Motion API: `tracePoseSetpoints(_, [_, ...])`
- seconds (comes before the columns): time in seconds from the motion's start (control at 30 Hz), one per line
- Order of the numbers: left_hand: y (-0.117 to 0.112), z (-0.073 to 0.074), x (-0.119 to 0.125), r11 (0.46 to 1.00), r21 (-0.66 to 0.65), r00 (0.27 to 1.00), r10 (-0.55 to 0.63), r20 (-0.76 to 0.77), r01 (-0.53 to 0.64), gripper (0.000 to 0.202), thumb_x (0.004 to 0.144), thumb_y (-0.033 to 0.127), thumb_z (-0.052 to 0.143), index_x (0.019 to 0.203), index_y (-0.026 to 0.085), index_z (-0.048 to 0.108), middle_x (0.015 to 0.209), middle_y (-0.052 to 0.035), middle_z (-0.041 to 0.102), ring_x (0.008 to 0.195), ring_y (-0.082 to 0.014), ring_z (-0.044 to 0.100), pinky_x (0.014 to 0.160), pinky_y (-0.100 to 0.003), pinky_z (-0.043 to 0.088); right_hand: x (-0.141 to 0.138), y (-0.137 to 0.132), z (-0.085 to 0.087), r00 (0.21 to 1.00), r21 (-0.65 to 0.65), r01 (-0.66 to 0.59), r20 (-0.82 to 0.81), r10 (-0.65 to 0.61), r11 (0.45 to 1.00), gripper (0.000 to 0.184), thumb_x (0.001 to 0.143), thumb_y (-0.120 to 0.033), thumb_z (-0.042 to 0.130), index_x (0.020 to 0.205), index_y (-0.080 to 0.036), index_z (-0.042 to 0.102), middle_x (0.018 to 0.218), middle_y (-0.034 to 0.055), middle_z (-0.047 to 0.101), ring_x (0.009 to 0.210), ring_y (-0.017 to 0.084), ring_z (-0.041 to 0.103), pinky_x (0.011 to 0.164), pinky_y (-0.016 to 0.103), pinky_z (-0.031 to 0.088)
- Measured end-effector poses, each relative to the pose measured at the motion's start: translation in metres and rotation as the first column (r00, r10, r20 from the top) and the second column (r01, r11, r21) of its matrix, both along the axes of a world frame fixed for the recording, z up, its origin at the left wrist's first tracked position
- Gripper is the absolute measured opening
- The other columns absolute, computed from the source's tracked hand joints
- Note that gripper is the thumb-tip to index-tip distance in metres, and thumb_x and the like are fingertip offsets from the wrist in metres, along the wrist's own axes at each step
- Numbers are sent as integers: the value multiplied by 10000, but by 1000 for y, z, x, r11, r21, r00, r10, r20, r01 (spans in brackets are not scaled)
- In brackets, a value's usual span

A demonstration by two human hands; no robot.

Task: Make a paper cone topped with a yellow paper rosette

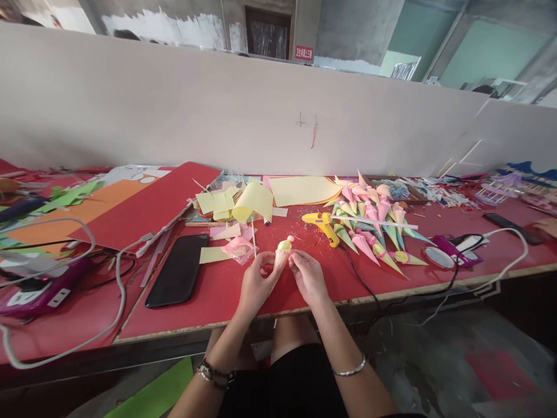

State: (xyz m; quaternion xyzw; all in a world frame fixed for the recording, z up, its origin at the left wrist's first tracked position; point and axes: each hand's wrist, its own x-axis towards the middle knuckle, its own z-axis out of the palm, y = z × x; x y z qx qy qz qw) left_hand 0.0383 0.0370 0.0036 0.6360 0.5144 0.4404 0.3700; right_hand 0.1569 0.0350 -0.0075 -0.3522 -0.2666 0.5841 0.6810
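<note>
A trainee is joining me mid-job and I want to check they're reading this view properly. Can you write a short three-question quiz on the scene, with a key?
1. True or false: in the picture, the glue gun lies to the right of the phone that is beside the left forearm.

2. Multiple choice: what is the left hand holding?
A. A pen
B. A small cone with a yellow and pink top
C. A cable

3. Fill in the blank: a single silver-coloured bangle is on the person's ____ arm.

Key: 1. True. 2. B. 3. Right.
</note>
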Motion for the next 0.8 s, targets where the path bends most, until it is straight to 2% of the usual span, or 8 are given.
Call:
tracePoseSetpoints(0.1, [0,-1,-1,1000,-6,999,-19,-37,19,335,723,384,531,984,176,517,820,-28,651,711,-137,590,588,-218,412,0,-1,2,999,8,11,51,-11,1000,173,589,-331,672,672,-183,642,563,-29,556,547,93,489,593,247,437])
tracePoseSetpoints(0.2, [0,1,-1,999,2,996,-38,-78,38,360,704,374,544,1000,171,527,818,-22,646,658,-125,574,558,-206,402,-1,-1,5,999,14,-17,40,16,1000,163,570,-304,682,678,-189,642,591,-28,581,570,100,510,623,257,440])
tracePoseSetpoints(0.33, [-1,3,-1,999,5,985,-35,-169,36,280,690,385,541,846,153,569,628,24,573,483,-82,457,460,-184,337,-3,-3,7,998,28,-65,4,65,997,152,575,-290,683,693,-196,661,703,-6,642,668,122,562,706,278,448])
tracePoseSetpoints(0.43, [0,2,-1,1000,17,984,-14,-175,18,257,687,397,533,745,148,549,540,52,467,456,-72,394,438,-176,303,-2,-3,5,998,47,-63,-6,63,997,164,602,-300,671,729,-195,670,746,5,654,688,123,575,720,280,454])
tracePoseSetpoints(0.57, [1,0,-1,1000,13,989,-11,-146,13,259,680,410,530,678,151,519,513,65,396,456,-72,371,434,-175,283,0,-3,3,989,62,-36,144,27,997,150,627,-292,655,729,-182,658,747,17,657,713,137,590,725,284,459])
tracePoseSetpoints(0.67, [1,0,-1,1000,3,990,-6,-141,7,266,675,421,527,647,159,496,493,72,369,442,-70,355,430,-177,264,1,-3,4,960,93,26,276,-51,995,146,646,-301,636,709,-170,632,719,18,641,709,139,586,698,271,463])
tracePoseSetpoints(0.8, [1,-1,-2,1000,-13,989,-14,-146,12,262,672,413,531,625,161,479,466,79,355,425,-65,344,428,-179,245,-1,-4,8,939,126,59,329,-98,990,123,656,-290,628,696,-175,612,688,5,623,688,128,577,660,247,467])
